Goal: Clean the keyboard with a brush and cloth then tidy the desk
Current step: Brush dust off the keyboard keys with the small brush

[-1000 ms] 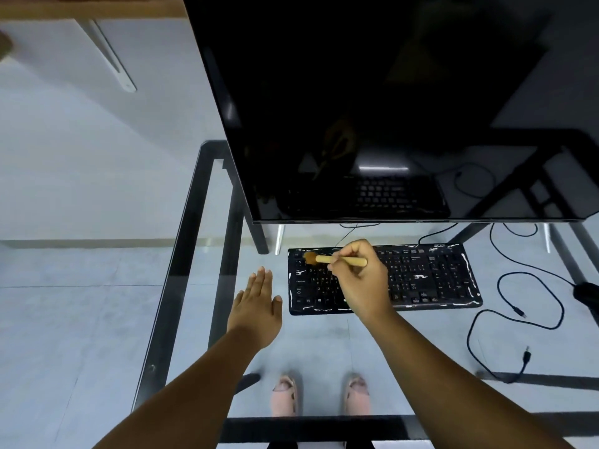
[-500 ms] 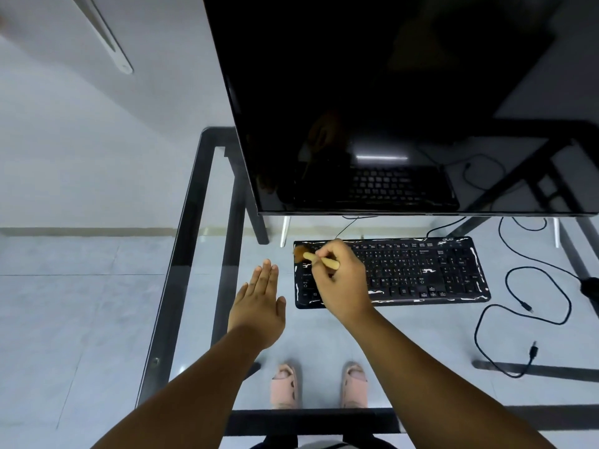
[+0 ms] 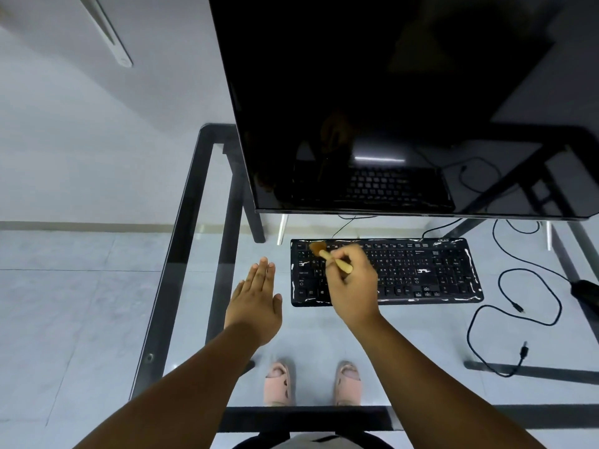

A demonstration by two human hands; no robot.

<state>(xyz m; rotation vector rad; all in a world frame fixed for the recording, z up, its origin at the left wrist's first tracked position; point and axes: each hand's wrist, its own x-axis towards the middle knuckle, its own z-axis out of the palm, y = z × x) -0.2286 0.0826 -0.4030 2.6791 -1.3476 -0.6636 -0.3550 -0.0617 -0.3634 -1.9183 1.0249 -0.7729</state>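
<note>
A black keyboard (image 3: 421, 270) with white smears along its edges lies on the glass desk (image 3: 194, 286), below the monitor. My right hand (image 3: 351, 286) grips a small wooden-handled brush (image 3: 327, 254). Its brown bristles touch the top-left keys. My left hand (image 3: 256, 303) lies flat on the glass just left of the keyboard, fingers straight and together. No cloth is in view.
A large dark monitor (image 3: 389, 108) stands right behind the keyboard. Loose black cables (image 3: 518, 315) curl on the glass to the right, near a dark object (image 3: 586, 290) at the right edge. The desk's black frame (image 3: 181, 241) runs along the left. My feet show through the glass.
My right hand has swept the brush leftward along the keyboard's top row to its left corner. My left hand stays flat on the glass. The view has tilted slightly.
</note>
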